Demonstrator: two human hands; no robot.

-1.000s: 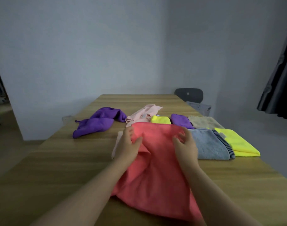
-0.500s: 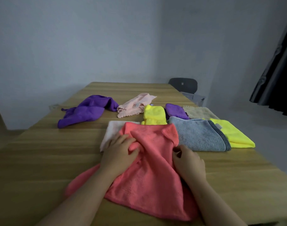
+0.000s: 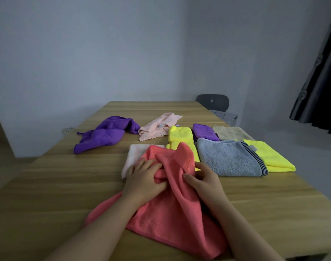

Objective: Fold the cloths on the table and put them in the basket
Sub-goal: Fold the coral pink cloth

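We had the coral cloth [image 3: 170,219] bunched on the worktop [image 3: 57,185] near us. Our left hand [image 3: 144,182] closed its grip on the folds, our right hand [image 3: 204,182] seemingly pinching a ridge. The basket [image 3: 224,115] sat beyond the far right corner.

coral cloth [image 3: 170,213]: bunched, near edge | large purple cloth [image 3: 104,134]: crumpled, far left | basket [image 3: 224,115]: seemingly beyond far-right corner

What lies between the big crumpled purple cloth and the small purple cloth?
Head view: a pale pink cloth, then a folded yellow cloth, lie between them.
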